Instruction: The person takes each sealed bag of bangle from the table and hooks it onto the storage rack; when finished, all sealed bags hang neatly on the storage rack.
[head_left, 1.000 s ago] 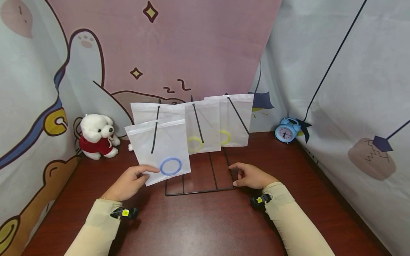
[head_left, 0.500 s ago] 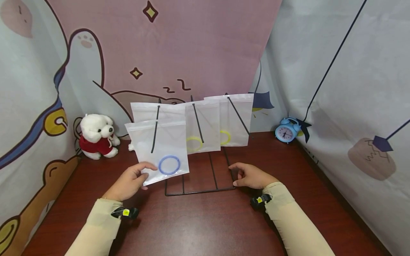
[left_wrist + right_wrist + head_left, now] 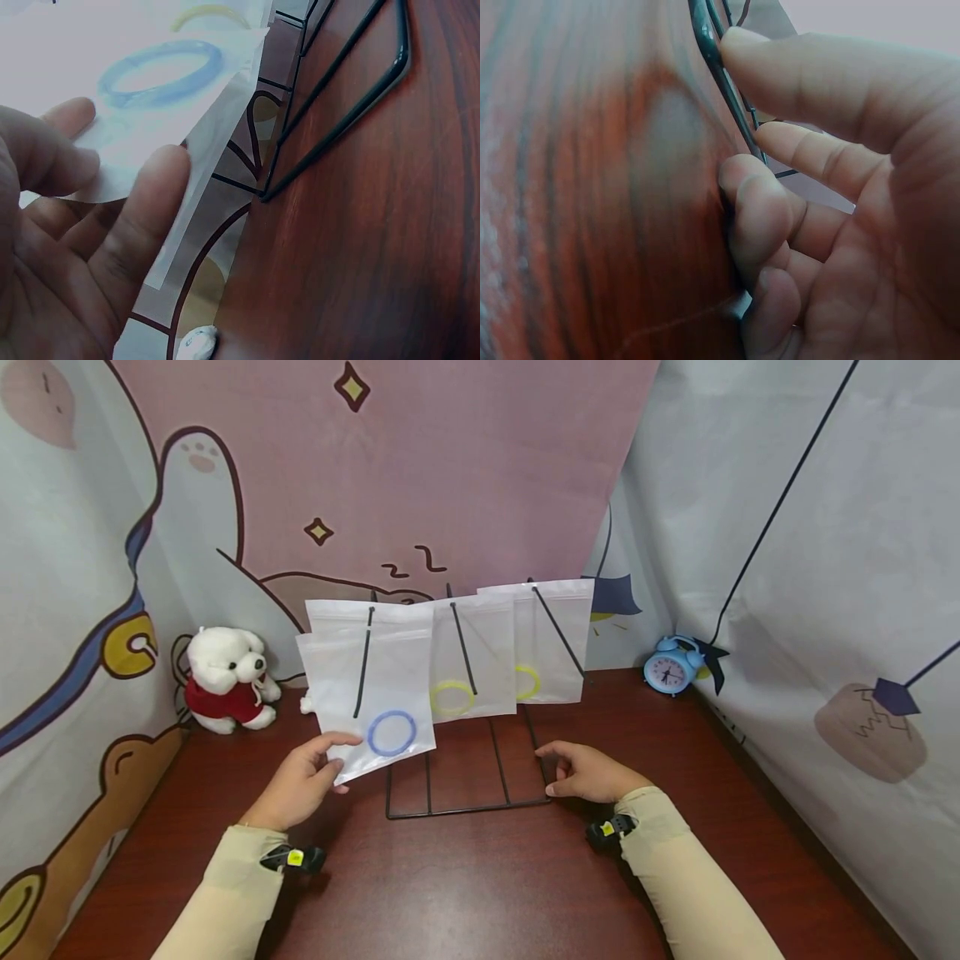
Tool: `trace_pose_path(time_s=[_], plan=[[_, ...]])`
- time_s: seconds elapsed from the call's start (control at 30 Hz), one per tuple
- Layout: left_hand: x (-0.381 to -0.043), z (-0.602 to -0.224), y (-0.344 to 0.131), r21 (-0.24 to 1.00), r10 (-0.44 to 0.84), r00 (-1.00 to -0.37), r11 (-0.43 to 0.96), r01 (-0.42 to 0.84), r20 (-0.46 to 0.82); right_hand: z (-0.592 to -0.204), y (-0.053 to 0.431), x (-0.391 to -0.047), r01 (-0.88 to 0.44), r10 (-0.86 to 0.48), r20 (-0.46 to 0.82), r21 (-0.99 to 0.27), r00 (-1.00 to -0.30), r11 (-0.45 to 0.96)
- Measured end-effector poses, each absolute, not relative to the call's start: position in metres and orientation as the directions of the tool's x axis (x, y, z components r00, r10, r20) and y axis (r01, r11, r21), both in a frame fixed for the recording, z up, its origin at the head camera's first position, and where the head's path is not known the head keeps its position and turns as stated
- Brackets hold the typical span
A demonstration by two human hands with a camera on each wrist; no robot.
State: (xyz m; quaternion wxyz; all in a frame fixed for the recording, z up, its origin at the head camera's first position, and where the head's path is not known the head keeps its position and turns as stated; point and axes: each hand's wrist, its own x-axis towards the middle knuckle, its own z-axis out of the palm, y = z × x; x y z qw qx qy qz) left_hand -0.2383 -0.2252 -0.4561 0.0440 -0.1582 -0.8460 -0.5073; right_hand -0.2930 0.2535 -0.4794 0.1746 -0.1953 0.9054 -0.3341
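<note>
My left hand point(image 3: 296, 781) pinches the lower left corner of a white zip bag point(image 3: 360, 685) between thumb and fingers. A blue ring point(image 3: 392, 732) shows through the bag. From near the bag's top edge, a black hook point(image 3: 362, 672) runs out over its front. Behind it hangs another white bag point(image 3: 318, 614). The left wrist view shows thumb and fingers on the bag's edge point(image 3: 127, 161). My right hand point(image 3: 592, 772) holds the black wire rack point(image 3: 480, 811) by its right base bar, thumb at the front corner and index fingertip farther along, other fingers curled.
Two more white bags with yellow rings hang on the rack, one in the middle point(image 3: 483, 639) and one at the right point(image 3: 562, 639). A white plush dog point(image 3: 225, 677) sits at the left. A blue alarm clock point(image 3: 670, 667) stands at the right, near the cloth wall.
The bag with the blue ring has moved back and up along the hook, my left hand following slightly. My right hand and the rack have stayed in place.
</note>
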Motion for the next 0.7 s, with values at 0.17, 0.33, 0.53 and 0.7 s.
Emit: trace_pose_path(time_s=[0.17, 0.33, 0.53, 0.7], plan=[[-0.2408, -0.4589, -0.2253, 0.839, 0.192, -0.933, 0.409, 0.359, 0.305, -0.4782, 0.2528, -0.2924, -0.233, -0.467, -0.188, -0.674, -0.864, 0.701], [-0.2428, -0.4599, -0.2254, 0.843, 0.173, -0.930, 0.394, 0.366, 0.324, -0.4779, 0.2529, -0.2921, -0.236, -0.466, -0.185, -0.669, -0.865, 0.705], [-0.2449, -0.4615, -0.2270, 0.848, 0.170, -0.933, 0.390, 0.360, 0.318, -0.4779, 0.2531, -0.2920, -0.245, -0.467, -0.179, -0.663, -0.866, 0.707], [-0.2459, -0.4637, -0.2283, 0.857, 0.178, -0.931, 0.365, 0.364, 0.320, -0.4785, 0.2527, -0.2919, -0.248, -0.471, -0.176, -0.666, -0.864, 0.704]])
